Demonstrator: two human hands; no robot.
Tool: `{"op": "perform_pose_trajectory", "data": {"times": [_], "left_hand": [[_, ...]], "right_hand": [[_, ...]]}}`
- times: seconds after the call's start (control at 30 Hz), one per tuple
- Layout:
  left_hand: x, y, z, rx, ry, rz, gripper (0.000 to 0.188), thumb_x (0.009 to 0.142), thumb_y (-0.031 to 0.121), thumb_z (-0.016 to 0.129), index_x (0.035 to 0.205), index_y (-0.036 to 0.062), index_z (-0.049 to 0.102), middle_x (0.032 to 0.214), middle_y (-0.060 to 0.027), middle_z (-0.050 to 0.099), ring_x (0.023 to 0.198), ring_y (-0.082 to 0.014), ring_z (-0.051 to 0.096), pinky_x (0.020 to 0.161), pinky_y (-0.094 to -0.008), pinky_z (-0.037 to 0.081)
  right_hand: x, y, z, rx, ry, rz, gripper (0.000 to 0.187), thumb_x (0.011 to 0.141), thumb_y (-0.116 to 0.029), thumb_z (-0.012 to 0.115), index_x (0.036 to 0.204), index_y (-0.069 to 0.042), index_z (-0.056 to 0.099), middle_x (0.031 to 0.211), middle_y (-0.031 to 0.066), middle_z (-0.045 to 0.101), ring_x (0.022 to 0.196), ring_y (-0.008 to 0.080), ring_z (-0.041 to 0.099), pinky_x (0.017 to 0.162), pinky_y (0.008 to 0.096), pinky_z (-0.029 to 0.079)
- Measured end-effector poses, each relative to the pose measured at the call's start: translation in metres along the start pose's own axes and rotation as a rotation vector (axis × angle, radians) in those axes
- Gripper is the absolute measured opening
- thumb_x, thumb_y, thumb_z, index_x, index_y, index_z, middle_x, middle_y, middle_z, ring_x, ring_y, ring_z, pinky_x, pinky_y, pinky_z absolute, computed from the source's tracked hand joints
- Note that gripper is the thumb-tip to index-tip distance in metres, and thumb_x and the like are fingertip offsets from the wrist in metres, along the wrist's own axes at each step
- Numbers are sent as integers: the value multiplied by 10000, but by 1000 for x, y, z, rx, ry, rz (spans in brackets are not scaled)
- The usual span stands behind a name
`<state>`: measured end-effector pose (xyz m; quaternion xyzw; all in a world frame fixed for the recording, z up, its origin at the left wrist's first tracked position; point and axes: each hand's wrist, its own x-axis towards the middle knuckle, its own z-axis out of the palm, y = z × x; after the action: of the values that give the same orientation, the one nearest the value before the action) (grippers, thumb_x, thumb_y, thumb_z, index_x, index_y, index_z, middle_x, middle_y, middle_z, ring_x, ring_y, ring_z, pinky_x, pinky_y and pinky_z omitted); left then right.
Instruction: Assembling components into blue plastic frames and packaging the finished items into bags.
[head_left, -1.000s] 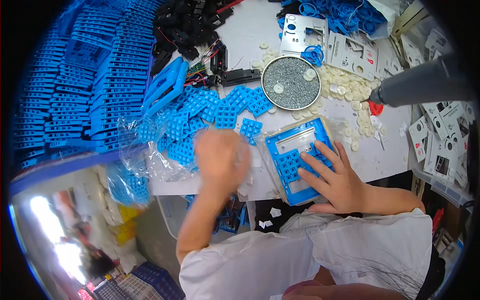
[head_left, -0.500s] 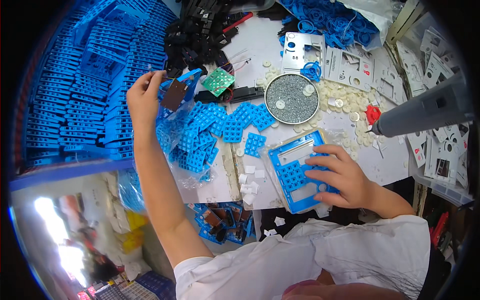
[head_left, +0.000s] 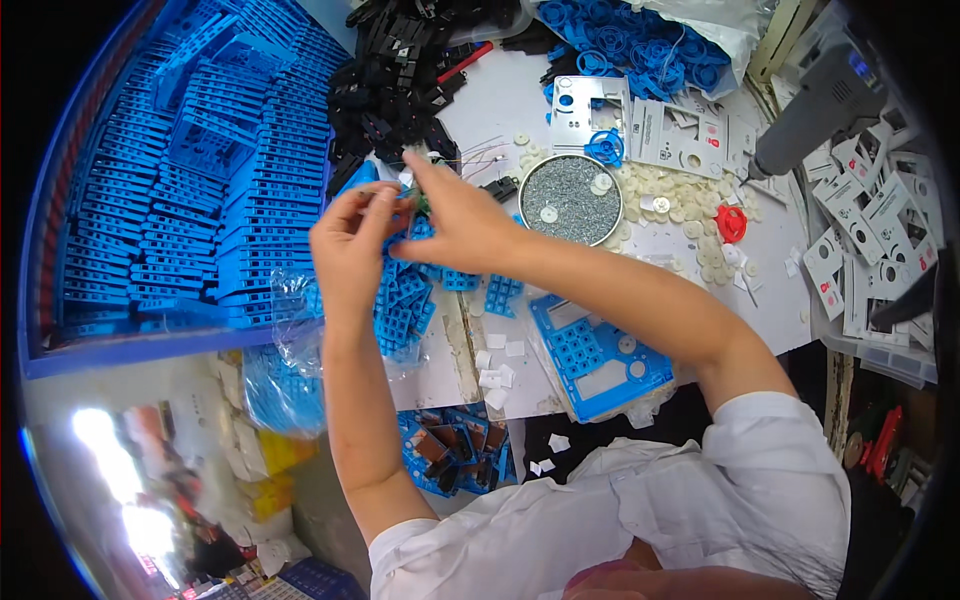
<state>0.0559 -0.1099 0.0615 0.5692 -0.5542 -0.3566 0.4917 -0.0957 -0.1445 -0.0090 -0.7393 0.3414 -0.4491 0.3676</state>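
Observation:
My left hand (head_left: pixel 352 240) is raised over the far left of the table, thumb and fingers pinched together. What it pinches is hidden. My right hand (head_left: pixel 462 215) reaches across to meet it, index finger and thumb stretched apart around the left fingertips. A sliver of a green circuit board (head_left: pixel 421 205) shows between the hands, with thin wires leading off beyond them. Blue keypad grids (head_left: pixel 402 300) lie in a heap under the hands, partly in clear plastic. A blue panel frame with a keypad grid (head_left: pixel 610 375) lies near me, partly under my right forearm.
A blue crate (head_left: pixel 130 350) of stacked blue frames stands at left. A round tin of small metal pieces (head_left: pixel 572 200) sits mid-table beside loose white discs (head_left: pixel 690 215). A grey power screwdriver (head_left: pixel 815 120) hangs at right above a bin of white panels (head_left: pixel 870 215). Black parts (head_left: pixel 400 70) are piled behind.
My right hand has left the blue panel frame and crossed to my left hand. My left hand has moved right and toward me. The screwdriver appears farther away.

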Motion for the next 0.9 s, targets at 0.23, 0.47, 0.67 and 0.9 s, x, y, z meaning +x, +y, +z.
{"op": "perform_pose_trajectory", "data": {"times": [0.23, 0.47, 0.67, 0.9], "left_hand": [[18, -43, -60, 1144, 64, 452, 513, 877, 201, 762, 1339, 25, 627, 1399, -177, 579, 1217, -349, 617, 1011, -425, 500], [24, -86, -77, 1148, 199, 365, 354, 905, 168, 705, 1229, 27, 684, 1256, -150, 656, 1093, -319, 650, 929, -390, 523], [-66, -22, 4, 248, -217, -246, 186, 963, 177, 707, 1023, 3, 736, 790, -18, 719, 673, -73, 623, 595, -269, 502], [-116, -56, 74, -824, -210, -528, 387, 1038, 202, 602, 1362, 6, 524, 1238, -170, 681, 955, -235, 698, 780, -358, 583]], "right_hand": [[38, 35, -17, 512, -156, 514, 835, 754, -6, 665, 1546, -49, 403, 1411, 179, 545, 736, 206, 687, 665, 316, 580], [24, 65, -83, 1488, -476, 249, 858, 755, 16, 556, 1583, -22, 335, 1578, 235, 419, 918, 176, 690, 535, 223, 495], [5, 46, -90, 613, -424, 537, 773, 738, 31, 508, 1507, -14, 444, 1459, 143, 575, 902, 134, 669, 499, 226, 426], [-38, 19, -92, 829, -452, 132, 745, 767, 57, 522, 1505, 25, 427, 1459, 134, 558, 1343, 228, 558, 1135, 365, 430]]}}
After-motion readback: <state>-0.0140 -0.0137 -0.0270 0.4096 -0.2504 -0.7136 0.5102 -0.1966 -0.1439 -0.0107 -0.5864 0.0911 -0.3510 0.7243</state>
